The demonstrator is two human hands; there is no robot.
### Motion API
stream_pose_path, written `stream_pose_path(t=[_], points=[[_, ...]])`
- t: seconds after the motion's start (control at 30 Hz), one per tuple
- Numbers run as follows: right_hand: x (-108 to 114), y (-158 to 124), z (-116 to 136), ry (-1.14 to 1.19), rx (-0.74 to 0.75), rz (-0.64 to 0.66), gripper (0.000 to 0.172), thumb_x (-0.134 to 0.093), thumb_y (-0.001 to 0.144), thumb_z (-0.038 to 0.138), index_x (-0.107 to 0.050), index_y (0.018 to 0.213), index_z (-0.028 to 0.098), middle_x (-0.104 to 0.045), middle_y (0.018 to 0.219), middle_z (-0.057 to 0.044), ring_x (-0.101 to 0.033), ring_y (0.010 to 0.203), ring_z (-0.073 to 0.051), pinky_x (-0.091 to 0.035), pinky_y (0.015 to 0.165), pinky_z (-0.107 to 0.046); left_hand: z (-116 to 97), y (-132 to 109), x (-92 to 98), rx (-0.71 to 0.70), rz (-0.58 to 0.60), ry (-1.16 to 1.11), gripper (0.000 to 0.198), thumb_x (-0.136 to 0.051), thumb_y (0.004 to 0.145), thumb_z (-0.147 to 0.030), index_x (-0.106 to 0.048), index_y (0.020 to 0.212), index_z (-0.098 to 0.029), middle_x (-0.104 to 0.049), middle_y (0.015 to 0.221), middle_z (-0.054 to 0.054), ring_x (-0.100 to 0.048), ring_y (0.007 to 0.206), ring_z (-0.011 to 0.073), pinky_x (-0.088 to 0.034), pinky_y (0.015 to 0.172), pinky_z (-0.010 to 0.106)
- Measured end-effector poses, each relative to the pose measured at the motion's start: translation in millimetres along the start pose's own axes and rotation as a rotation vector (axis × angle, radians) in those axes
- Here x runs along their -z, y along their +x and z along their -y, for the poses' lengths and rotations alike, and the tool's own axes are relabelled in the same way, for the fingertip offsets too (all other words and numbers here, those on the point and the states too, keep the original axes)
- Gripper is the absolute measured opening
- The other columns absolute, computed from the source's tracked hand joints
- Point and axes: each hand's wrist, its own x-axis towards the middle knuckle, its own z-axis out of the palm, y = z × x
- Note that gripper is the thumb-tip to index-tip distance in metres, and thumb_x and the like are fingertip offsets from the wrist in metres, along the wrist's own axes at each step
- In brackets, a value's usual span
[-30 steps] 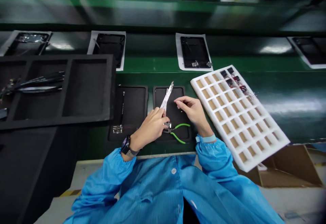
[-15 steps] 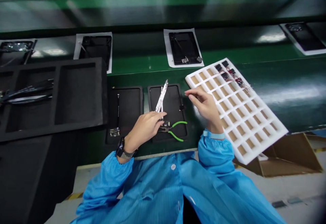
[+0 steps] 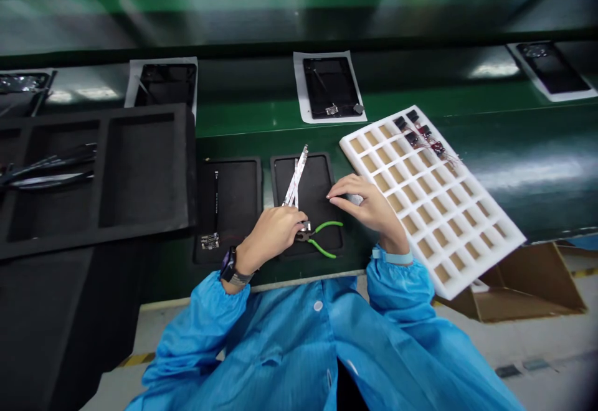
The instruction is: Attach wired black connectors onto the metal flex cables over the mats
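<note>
My left hand (image 3: pixel 279 231) is closed over the lower part of the right black tray (image 3: pixel 320 168), its fingertips at a small board (image 3: pixel 305 226) beside the pliers. What it pinches is mostly hidden. White strips (image 3: pixel 295 177) stick up past its knuckles. Green-handled pliers (image 3: pixel 322 238) lie open in the same tray. At that tray's right edge my right hand (image 3: pixel 362 202) has thumb and forefinger nearly together; anything between them is too small to make out. The left black tray (image 3: pixel 238 177) holds a thin black cable (image 3: pixel 216 202) and a small circuit board (image 3: pixel 210 241).
A white foam tray (image 3: pixel 443 224) with several small black parts with red wires lies at the right, above a cardboard box (image 3: pixel 532 286). A large black foam tray (image 3: pixel 184 168) stands left. Behind, screens on white sheets, one screen (image 3: pixel 329 87) central, lie on the green surface.
My right hand has moved left and down to the right black tray's edge, where the black piece seen before is now hidden or gone. My left hand has curled a little more over the small board.
</note>
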Motion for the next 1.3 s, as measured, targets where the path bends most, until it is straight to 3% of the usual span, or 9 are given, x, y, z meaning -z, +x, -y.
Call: stream_pose_path(t=[0.17, 0.4, 0.67, 0.77, 0.83, 0.97, 1.1, 1.2, 1.3], points=[[-5.5, 4.4, 6.5, 0.024, -0.059, -0.074, 0.02, -0.072, 0.1, 0.042, -0.08, 0.097, 0.023, -0.083, 0.094, -0.006, -0.072, 0.091, -0.025, -0.047, 0.096, -0.045, -9.2, -0.9, 3.8, 0.076, 0.008, 0.001, 0.013, -0.064, 0.105, -0.028, -0.075, 0.103, -0.022, -0.081, 0.1, 0.007, -0.077, 0.094, 0.0255, -0.051, 0.079, 0.033], [-13.7, 11.7, 19.0, 0.138, -0.147, -0.189, 0.019, -0.073, 0.096, 0.038, -0.079, 0.094, 0.02, -0.075, 0.075, -0.004, -0.068, 0.077, -0.022, -0.05, 0.078, -0.037, -22.8, 2.2, 1.3, 0.198, 0.007, 0.078, 0.025, -0.067, 0.104, -0.046, -0.068, 0.109, -0.021, -0.078, 0.088, 0.006, -0.077, 0.087, 0.0289, -0.043, 0.07, 0.034], [-23.1, 22.3, 27.6, 0.28, -0.197, -0.181, 0.025, -0.074, 0.091, 0.04, -0.076, 0.087, 0.016, -0.056, 0.061, 0.002, -0.045, 0.057, -0.011, -0.035, 0.058, -0.028, -27.0, 1.8, 1.4, 0.339, -0.07, -0.073, 0.016, -0.073, 0.095, -0.037, -0.066, 0.096, -0.023, -0.076, 0.079, 0.003, -0.074, 0.078, 0.0266, -0.036, 0.065, 0.033], [-25.2, 22.1, 28.7, 0.307, -0.209, -0.155, 0.027, -0.074, 0.091, 0.042, -0.075, 0.087, 0.015, -0.05, 0.058, 0.004, -0.038, 0.054, -0.01, -0.028, 0.054, -0.028, -24.6, -10.3, 8.2, 0.368, -0.113, -0.215, 0.003, -0.067, 0.093, -0.024, -0.066, 0.091, -0.023, -0.076, 0.075, 0.001, -0.073, 0.074, 0.0233, -0.04, 0.068, 0.032], [-25.7, 21.1, 28.3, 0.324, -0.224, -0.131, 0.03, -0.073, 0.091, 0.044, -0.075, 0.086, 0.015, -0.049, 0.055, 0.004, -0.036, 0.052, -0.009, -0.026, 0.052, -0.027, -21.0, -22.4, 12.5, 0.394, -0.179, -0.322, 0.008, -0.063, 0.092, -0.016, -0.067, 0.092, -0.022, -0.078, 0.077, 0.0, -0.074, 0.075, 0.0214, -0.044, 0.072, 0.031], [-27.0, 20.8, 26.1, 0.38, -0.25, -0.044, 0.031, -0.074, 0.091, 0.045, -0.076, 0.088, 0.014, -0.058, 0.056, 0.001, -0.05, 0.05, -0.012, -0.034, 0.05, -0.026, -9.9, -39.5, 18.4, 0.43, -0.384, -0.609, 0.021, -0.062, 0.095, -0.021, -0.071, 0.114, -0.02, -0.082, 0.089, 0.003, -0.079, 0.083, 0.0218, -0.053, 0.077, 0.031], [-31.1, 22.5, 24.8, 0.405, -0.244, 0.054, 0.031, -0.076, 0.091, 0.044, -0.078, 0.09, 0.013, -0.067, 0.062, -0.003, -0.06, 0.056, -0.015, -0.042, 0.054, -0.026, -0.1, -30.0, 23.6, 0.383, -0.432, -0.961, 0.022, -0.069, 0.094, -0.032, -0.073, 0.106, -0.015, -0.082, 0.091, 0.009, -0.081, 0.084, 0.0241, -0.058, 0.069, 0.029], [-34.5, 23.3, 24.5, 0.427, -0.25, 0.178, 0.033, -0.076, 0.091, 0.045, -0.079, 0.092, 0.012, -0.07, 0.065, -0.005, -0.06, 0.057, -0.014, -0.042, 0.055, -0.025, 3.4, -14.0, 26.0, 0.329, -0.399, -1.049, 0.019, -0.071, 0.091, -0.029, -0.074, 0.102, -0.013, -0.078, 0.077, 0.008, -0.077, 0.071, 0.02, -0.054, 0.059, 0.025], [-37.3, 23.5, 23.6, 0.426, -0.255, 0.257, 0.036, -0.075, 0.091, 0.047, -0.079, 0.09, 0.011, -0.07, 0.067, -0.005, -0.053, 0.056, -0.012, -0.038, 0.054, -0.025, 4.7, -2.1, 23.6, 0.284, -0.366, -1.075, 0.018, -0.072, 0.09, -0.027, -0.076, 0.1, -0.012, -0.075, 0.072, 0.006, -0.072, 0.065, 0.0159, -0.053, 0.059, 0.023]])
